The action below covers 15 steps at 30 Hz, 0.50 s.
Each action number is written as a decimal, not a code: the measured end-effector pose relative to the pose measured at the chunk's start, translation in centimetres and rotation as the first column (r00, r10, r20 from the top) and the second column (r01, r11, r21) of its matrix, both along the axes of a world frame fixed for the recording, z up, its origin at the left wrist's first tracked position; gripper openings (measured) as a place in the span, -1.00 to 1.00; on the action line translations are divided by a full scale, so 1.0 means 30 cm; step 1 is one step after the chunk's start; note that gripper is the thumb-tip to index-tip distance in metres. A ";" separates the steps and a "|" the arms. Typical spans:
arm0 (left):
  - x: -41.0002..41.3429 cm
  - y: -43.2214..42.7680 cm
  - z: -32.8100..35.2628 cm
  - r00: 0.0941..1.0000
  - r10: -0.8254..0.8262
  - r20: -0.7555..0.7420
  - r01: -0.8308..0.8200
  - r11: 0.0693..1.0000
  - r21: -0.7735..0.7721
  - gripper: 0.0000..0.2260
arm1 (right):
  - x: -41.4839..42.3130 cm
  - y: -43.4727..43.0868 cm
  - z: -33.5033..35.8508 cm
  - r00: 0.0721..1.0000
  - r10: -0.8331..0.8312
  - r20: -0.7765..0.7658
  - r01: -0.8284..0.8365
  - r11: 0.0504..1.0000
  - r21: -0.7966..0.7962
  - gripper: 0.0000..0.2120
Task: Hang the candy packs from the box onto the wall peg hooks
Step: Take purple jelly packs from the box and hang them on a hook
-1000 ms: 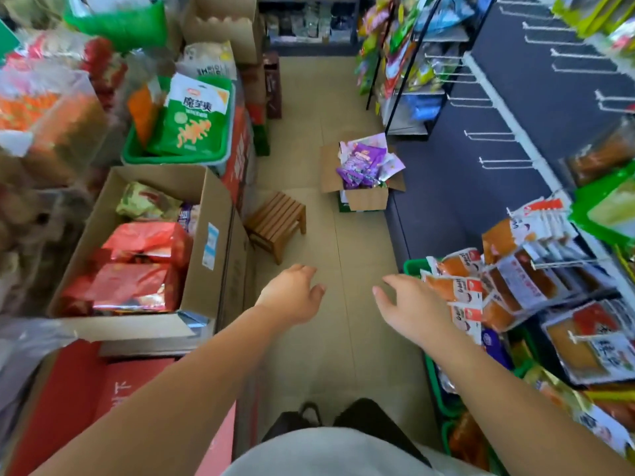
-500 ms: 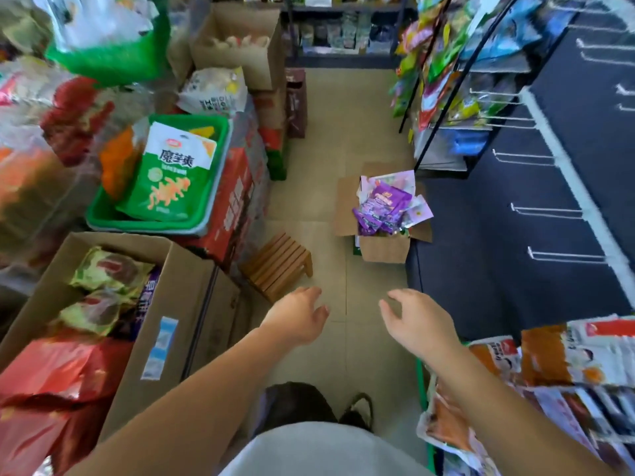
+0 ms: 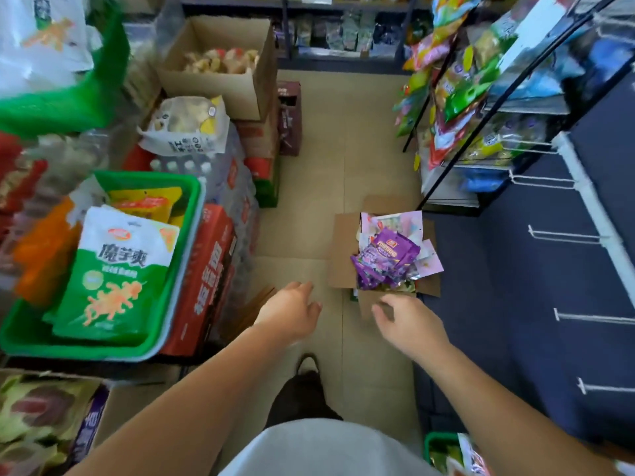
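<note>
Narrow shop aisle, tan floor (image 3: 343, 159) running ahead, stock stacked along the left with a green basket (image 3: 86, 353) of bagged snacks out on that flank. Moving across: the left hand (image 3: 292, 314) hangs out over the floor, fingers loosely curled and carrying nothing. Just past it sits the box (image 3: 343, 252), flaps thrown open, down on the floor against the foot of the dark wall (image 3: 498, 286). The packs (image 3: 388, 259) are heaped above its rim: glossy purple ones on top, crinkled and lying at all angles, pale pink ones fanned out behind. Soft film bags, by the look, so likely floppy in the fingers.

Then the right hand (image 3: 409, 324), fingers apart and relaxed, nothing in it either, hovering near the front of the box but not touching it that I can see.

So this reads as the fetch step, with no pack lifted yet. Next up, I'd say, is a stoop into the box and a pinch on one pack near its top edge, leaving the hang hole free. Far right, bare hooks (image 3: 563, 238) stick out of the wall, well apart from the box — that's the destination.
</note>
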State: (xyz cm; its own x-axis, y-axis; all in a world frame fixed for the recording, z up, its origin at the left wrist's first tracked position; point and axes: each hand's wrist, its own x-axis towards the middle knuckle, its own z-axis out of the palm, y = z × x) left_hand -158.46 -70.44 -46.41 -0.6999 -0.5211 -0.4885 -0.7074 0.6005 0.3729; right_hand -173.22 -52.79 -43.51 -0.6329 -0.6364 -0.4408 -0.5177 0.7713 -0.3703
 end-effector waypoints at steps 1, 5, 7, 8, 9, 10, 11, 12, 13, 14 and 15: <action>-0.062 -0.031 0.005 1.000 -0.027 0.005 0.027 1.000 0.004 -0.56 | -0.050 -0.029 0.007 1.000 -0.014 0.004 0.014 1.000 -0.009 -0.69; -0.316 -0.122 0.020 0.994 -0.098 0.039 0.096 0.994 0.045 -0.57 | -0.271 -0.079 0.036 0.995 -0.104 0.000 0.104 0.994 -0.040 -0.77; -0.441 -0.155 0.006 0.989 -0.130 0.065 0.126 0.990 0.062 -0.56 | -0.381 -0.076 0.023 0.989 -0.151 0.000 0.150 0.988 -0.044 -0.79; -0.502 -0.169 -0.006 0.986 -0.147 0.076 0.141 0.988 0.069 -0.55 | -0.437 -0.077 0.009 0.984 -0.178 -0.004 0.178 0.983 -0.047 -0.79; -0.563 -0.182 -0.018 0.983 -0.163 0.082 0.158 0.985 0.074 -0.55 | -0.493 -0.080 -0.009 0.979 -0.203 -0.002 0.203 0.978 -0.055 -0.79; -0.624 -0.191 -0.028 0.980 -0.179 0.083 0.173 0.982 0.077 -0.55 | -0.546 -0.089 -0.024 0.976 -0.219 0.008 0.219 0.974 -0.060 -0.79; -0.686 -0.198 -0.036 0.978 -0.192 0.084 0.184 0.979 0.085 -0.55 | -0.599 -0.098 -0.044 0.974 -0.225 0.021 0.226 0.972 -0.065 -0.79; -0.747 -0.205 -0.045 0.976 -0.203 0.081 0.196 0.977 0.089 -0.55 | -0.653 -0.111 -0.067 0.975 -0.222 0.031 0.223 0.973 -0.066 -0.78; -0.809 -0.216 -0.053 0.974 -0.213 0.074 0.207 0.975 0.083 -0.56 | -0.710 -0.128 -0.090 0.976 -0.212 0.038 0.215 0.974 -0.074 -0.78; -0.866 -0.229 -0.059 0.974 -0.218 0.062 0.213 0.974 0.077 -0.57 | -0.768 -0.148 -0.113 0.976 -0.211 0.047 0.214 0.974 -0.075 -0.77; -0.918 -0.243 -0.059 0.975 -0.217 0.048 0.213 0.974 0.077 -0.57 | -0.821 -0.165 -0.135 0.975 -0.215 0.056 0.219 0.973 -0.080 -0.75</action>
